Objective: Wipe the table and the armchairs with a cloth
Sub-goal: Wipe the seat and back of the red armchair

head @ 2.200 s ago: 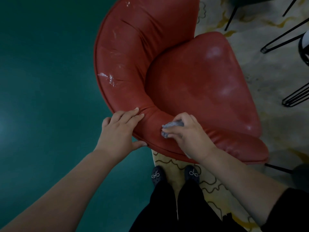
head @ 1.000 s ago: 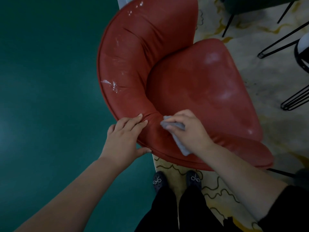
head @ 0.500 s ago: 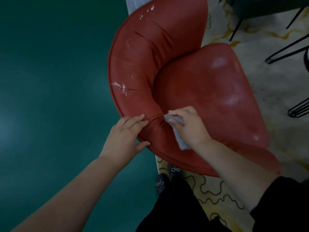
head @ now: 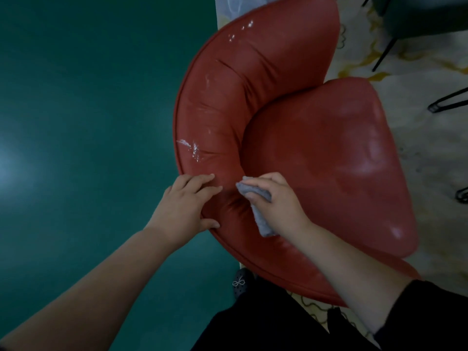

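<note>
A red leather armchair [head: 316, 153] fills the middle of the view, seen from above and behind its curved backrest. White scuffs mark the backrest at the left and near the top. My right hand [head: 276, 201] grips a grey cloth [head: 260, 219] and presses it on the inner backrest, close to the seat cushion's edge. My left hand [head: 187, 206] rests on the backrest rim just left of the cloth, fingers flat on top and thumb under the outer edge.
Green floor [head: 88, 122] lies to the left of the chair. A pale patterned rug [head: 430, 158] lies under it and to the right. Black metal furniture legs [head: 448, 100] stand at the right edge, and a dark chair [head: 417, 19] at the top right. My shoe [head: 240, 282] is below the chair.
My right hand has slid the cloth leftward and up along the backrest, from the near rim toward the inner curve. My left hand stays on the rim. The view has shifted slightly left.
</note>
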Demonstrator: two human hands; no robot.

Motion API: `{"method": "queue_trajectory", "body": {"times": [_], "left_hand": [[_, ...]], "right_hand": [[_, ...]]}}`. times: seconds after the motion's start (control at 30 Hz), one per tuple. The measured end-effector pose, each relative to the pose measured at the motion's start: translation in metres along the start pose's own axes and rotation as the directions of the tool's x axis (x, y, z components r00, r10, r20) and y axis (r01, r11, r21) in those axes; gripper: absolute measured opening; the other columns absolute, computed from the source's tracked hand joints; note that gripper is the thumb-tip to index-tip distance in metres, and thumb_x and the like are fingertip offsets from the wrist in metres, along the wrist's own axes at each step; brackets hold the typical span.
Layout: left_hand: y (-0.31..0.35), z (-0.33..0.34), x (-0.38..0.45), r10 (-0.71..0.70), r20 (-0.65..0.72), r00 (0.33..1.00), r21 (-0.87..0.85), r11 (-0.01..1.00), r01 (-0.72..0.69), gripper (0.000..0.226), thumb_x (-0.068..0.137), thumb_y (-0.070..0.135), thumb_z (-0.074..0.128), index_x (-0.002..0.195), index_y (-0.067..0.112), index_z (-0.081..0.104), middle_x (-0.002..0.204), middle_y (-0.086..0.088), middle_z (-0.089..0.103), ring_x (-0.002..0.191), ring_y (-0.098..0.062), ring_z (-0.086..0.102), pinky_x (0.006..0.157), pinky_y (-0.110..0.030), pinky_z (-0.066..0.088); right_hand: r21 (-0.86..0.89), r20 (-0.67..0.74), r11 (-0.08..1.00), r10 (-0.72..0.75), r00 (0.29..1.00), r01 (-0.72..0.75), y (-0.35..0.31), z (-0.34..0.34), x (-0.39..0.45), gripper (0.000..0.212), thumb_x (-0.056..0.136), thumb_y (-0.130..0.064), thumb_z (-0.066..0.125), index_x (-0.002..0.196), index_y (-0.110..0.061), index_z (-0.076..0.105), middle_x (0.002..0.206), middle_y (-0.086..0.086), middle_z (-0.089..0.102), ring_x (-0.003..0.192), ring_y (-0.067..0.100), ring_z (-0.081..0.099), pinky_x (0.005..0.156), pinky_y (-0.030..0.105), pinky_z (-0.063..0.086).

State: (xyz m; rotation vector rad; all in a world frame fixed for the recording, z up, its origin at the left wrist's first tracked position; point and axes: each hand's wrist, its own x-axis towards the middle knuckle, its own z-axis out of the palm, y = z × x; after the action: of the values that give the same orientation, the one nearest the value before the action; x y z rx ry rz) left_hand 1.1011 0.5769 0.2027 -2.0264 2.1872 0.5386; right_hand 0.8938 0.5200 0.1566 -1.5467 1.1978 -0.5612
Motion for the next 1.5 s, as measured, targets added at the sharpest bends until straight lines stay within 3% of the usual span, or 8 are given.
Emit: {"method": "queue_trajectory", "body": {"times": [0.27, 0.43, 0.57, 0.7, 0.97, 1.2, 1.4, 1.5], "left_hand": [[-0.003, -0.004, 0.006, 0.003, 0.011, 1.000, -0.019, 1.000, -0.003, 0.068, 0.071, 0.047, 0.075, 0.133, 0.033, 0.051, 0.143, 0.014, 0.039, 0.129, -0.014, 0.032, 0.104, -0.040, 0.036], [-0.011, -0.017, 0.016, 0.046, -0.007, 0.999, -0.029, 0.999, -0.046, 0.058, 0.073, 0.041, 0.076, 0.127, 0.032, 0.058, 0.138, 0.015, 0.046, 0.124, -0.014, 0.036, 0.102, -0.037, 0.036], [-0.026, -0.031, 0.030, 0.053, -0.176, 0.983, -0.105, 0.992, -0.072, 0.038, 0.078, 0.019, 0.073, 0.116, 0.023, 0.067, 0.125, 0.006, 0.058, 0.114, -0.024, 0.048, 0.097, -0.044, 0.041], [-0.054, -0.047, 0.055, -0.057, -0.337, 0.940, -0.188, 0.982, -0.008, 0.037, 0.083, 0.001, 0.060, 0.115, 0.019, 0.067, 0.123, 0.001, 0.058, 0.109, -0.027, 0.049, 0.100, -0.039, 0.038], [-0.117, -0.071, 0.113, 0.108, -0.106, 0.988, -0.022, 0.994, -0.111, 0.056, 0.083, 0.002, 0.059, 0.132, 0.029, 0.053, 0.146, 0.010, 0.039, 0.129, -0.022, 0.032, 0.104, -0.047, 0.033], [-0.145, -0.071, 0.144, 0.280, -0.010, 0.960, -0.084, 0.956, -0.280, 0.058, 0.081, 0.016, 0.072, 0.133, 0.030, 0.051, 0.147, 0.008, 0.040, 0.134, -0.018, 0.033, 0.113, -0.039, 0.026], [-0.151, -0.068, 0.149, 0.334, -0.060, 0.941, -0.131, 0.932, -0.339, 0.056, 0.079, 0.015, 0.073, 0.131, 0.025, 0.055, 0.144, 0.003, 0.045, 0.130, -0.019, 0.038, 0.111, -0.027, 0.022], [-0.152, -0.066, 0.147, 0.329, -0.076, 0.941, -0.147, 0.930, -0.337, 0.056, 0.080, 0.014, 0.070, 0.132, 0.027, 0.054, 0.144, 0.005, 0.044, 0.130, -0.019, 0.035, 0.111, -0.032, 0.026]], "right_hand": [[-0.114, 0.089, 0.993, 0.053, 0.995, -0.042, 0.022, 0.001, 0.004, 0.026, 0.087, -0.009, 0.065, 0.112, -0.017, 0.068, 0.102, -0.011, 0.048, 0.095, -0.007, 0.050, 0.093, -0.003, 0.028], [-0.060, 0.058, 0.996, 0.065, 0.996, -0.061, 0.004, 0.002, 0.014, 0.024, 0.089, -0.014, 0.063, 0.110, -0.025, 0.067, 0.111, -0.011, 0.049, 0.105, -0.006, 0.052, 0.093, -0.002, 0.030], [0.024, -0.015, 1.000, 0.001, 1.000, -0.001, -0.022, 0.022, 0.028, 0.026, 0.087, -0.017, 0.065, 0.109, -0.030, 0.067, 0.107, -0.015, 0.048, 0.103, -0.014, 0.048, 0.090, -0.001, 0.031], [0.033, -0.033, 0.999, -0.010, 0.999, 0.011, -0.025, 0.040, 0.037, 0.027, 0.086, -0.014, 0.066, 0.111, -0.024, 0.068, 0.110, -0.012, 0.049, 0.111, -0.004, 0.049, 0.099, 0.006, 0.032], [0.051, -0.238, 0.998, 0.058, 0.969, -0.047, -0.038, 0.057, 0.061, 0.027, 0.086, -0.010, 0.066, 0.108, -0.026, 0.069, 0.111, -0.011, 0.051, 0.110, -0.004, 0.052, 0.098, 0.007, 0.035], [0.114, -0.353, 0.993, 0.064, 0.933, -0.025, -0.068, 0.076, 0.087, 0.024, 0.090, -0.021, 0.061, 0.114, -0.026, 0.066, 0.114, -0.012, 0.053, 0.109, -0.007, 0.052, 0.096, 0.008, 0.038], [-0.089, -0.328, 0.991, -0.125, 0.936, 0.101, -0.084, 0.106, 0.107, 0.031, 0.085, -0.013, 0.065, 0.114, -0.022, 0.067, 0.120, -0.004, 0.057, 0.114, 0.014, 0.051, 0.102, 0.026, 0.038], [-0.312, -0.250, 0.947, -0.154, 0.956, 0.071, -0.080, 0.117, 0.110, 0.024, 0.087, -0.031, 0.064, 0.110, -0.034, 0.068, 0.125, -0.006, 0.049, 0.112, 0.017, 0.043, 0.100, 0.029, 0.037]]}}
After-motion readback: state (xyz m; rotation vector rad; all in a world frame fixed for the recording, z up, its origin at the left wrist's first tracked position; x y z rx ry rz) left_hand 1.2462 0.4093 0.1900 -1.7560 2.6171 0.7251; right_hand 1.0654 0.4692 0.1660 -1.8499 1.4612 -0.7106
